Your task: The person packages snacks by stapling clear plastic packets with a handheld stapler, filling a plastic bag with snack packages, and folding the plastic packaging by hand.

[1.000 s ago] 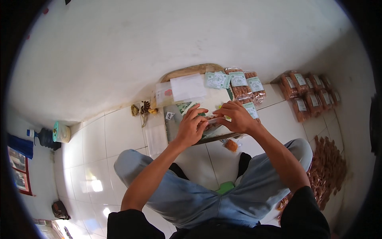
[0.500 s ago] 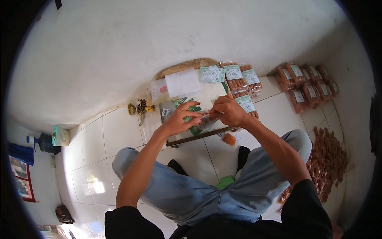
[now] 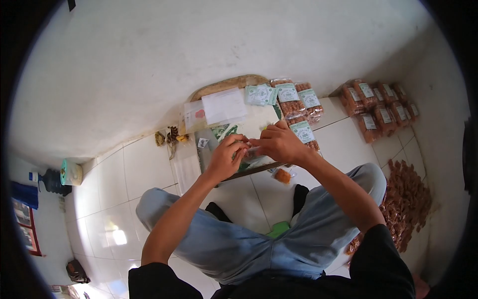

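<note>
Above the near edge of a low table (image 3: 241,172), both my hands meet at the top of a clear plastic bag (image 3: 255,160). My left hand (image 3: 227,155) is closed, its fingertips pinching the left part of the bag's edge. Close beside it, my right hand (image 3: 280,142) is curled over with its fingers gripping the right part. The bag's contents are mostly hidden behind my fingers. Farther back on the table lie a stack of white plastic sheets or bags (image 3: 224,106) and several green-and-white labels (image 3: 261,94).
Labelled packs of brown food (image 3: 289,98) stand at the table's right. More packs (image 3: 384,115) are stacked by the wall, with a heap of small brown packets (image 3: 409,199) nearer. A small orange packet (image 3: 282,175) lies below the table edge. Bananas (image 3: 182,138) are at left.
My left hand has moved closer to my right, its fingers now curled in where they were stretched out. My right hand has shifted slightly left and down. The whole view has shifted slightly.
</note>
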Demonstrator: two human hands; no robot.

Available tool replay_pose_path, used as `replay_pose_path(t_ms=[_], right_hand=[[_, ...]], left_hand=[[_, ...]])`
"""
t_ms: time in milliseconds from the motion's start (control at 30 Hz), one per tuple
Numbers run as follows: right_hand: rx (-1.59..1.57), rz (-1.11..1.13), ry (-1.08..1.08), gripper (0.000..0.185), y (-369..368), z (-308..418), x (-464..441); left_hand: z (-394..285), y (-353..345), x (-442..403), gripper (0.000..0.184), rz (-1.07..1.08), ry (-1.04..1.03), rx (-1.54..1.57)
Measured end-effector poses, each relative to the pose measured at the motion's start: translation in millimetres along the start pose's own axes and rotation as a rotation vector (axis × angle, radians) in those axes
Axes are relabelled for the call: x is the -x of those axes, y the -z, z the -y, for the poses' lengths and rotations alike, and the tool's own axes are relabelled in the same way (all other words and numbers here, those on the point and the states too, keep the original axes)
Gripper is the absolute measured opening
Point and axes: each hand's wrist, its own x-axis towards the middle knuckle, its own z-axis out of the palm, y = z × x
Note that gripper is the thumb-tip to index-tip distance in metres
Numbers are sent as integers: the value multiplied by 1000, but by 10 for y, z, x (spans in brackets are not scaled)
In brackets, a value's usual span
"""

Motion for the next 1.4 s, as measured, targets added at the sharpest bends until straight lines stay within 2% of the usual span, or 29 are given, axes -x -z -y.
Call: replay_pose_path(t_ms=[133,233,333,400,467,533,600,700,800,833,900,933,967,1000,1067,1133,1167,1233,1400], right_hand=[[-29,8,20,17,-138,-5,12],[-111,-31,2,6,-163,22,-29],[-84,11,-32,6,-191,-33,-105],[-67,-7,-38,7,-220,-127,-211],[-84,-39,-44,12,-231,-246,-339],[-67,-56,-63,11,-244,-326,-490],[-51,-70,-79,10,-235,-372,-605],[-4,-162,15,5,-201,-377,-634],[58,-173,11,3,-242,-245,-432],[91,-177,23,13,-304,-219,-329],[100,-203,2,20,-429,-112,-92],[115,-229,-11,27,-443,-59,-11],[118,-267,5,36,-453,-8,76],[102,-266,-2,36,-528,-14,182],[95,-315,2,34,-560,76,302],[92,-288,2,30,-639,84,464],[122,-263,-18,26,-687,92,555],[113,-221,-43,26,-772,82,706],[154,-151,-51,25,-910,37,878]], left_hand=[[-35,-44,27,9,-7,-2,-36],[-18,-37,22,9,-51,-63,-62],[24,-49,-23,10,-62,-39,-35],[65,-30,-91,10,-100,40,-17],[100,28,-227,11,-92,30,-42],[207,61,-354,12,-172,91,3],[199,160,-437,14,-150,130,19],[117,247,-483,17,-210,99,-171],[82,194,-326,18,-211,111,-276],[77,147,-242,18,-207,113,-276],[53,-22,-42,31,-365,174,-297],[88,-161,50,31,-362,186,-307],[117,-326,173,39,-468,426,-129],[105,-442,296,47,-582,666,48],[-71,-536,380,54,-450,1119,437],[-183,-634,489,46,-377,1227,847],[-191,-689,538,46,-393,1241,837],[-146,-781,592,39,-433,1099,1211],[7,-839,577,32,-326,1202,1192]])
